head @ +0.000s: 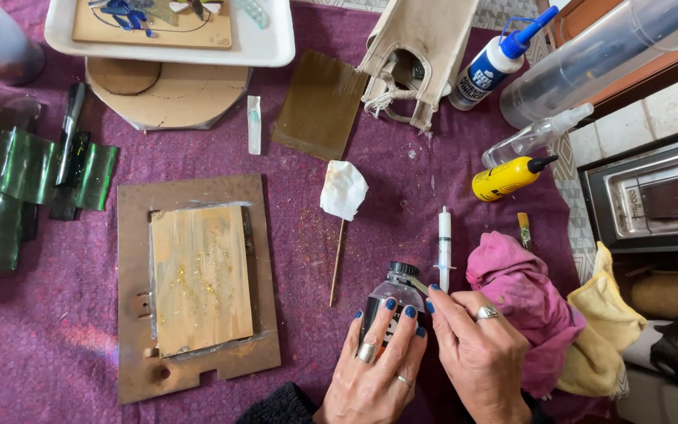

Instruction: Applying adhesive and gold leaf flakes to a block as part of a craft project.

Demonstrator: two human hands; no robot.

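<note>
My left hand [376, 367] is wrapped around a small dark bottle [395, 292] with a clear neck, holding it upright on the purple cloth [41, 330]. My right hand [476, 353] sits just right of it, pinching a thin pale strip at the bottle's mouth. A plastic syringe [444, 245] lies on the cloth just behind my right fingers. To the left rests a brown board [131, 314] carrying a yellowish plate [200, 276] dusted with gold flecks.
A stick tipped with white tissue [344, 190] lies in the middle. Pink rag [521, 294] and yellow cloth [602, 334] sit on the right. Behind are a yellow squeeze bottle [505, 177], a glue bottle [490, 69], a canvas bag [417, 47], a white tray [260, 49] and green glass pieces [25, 169].
</note>
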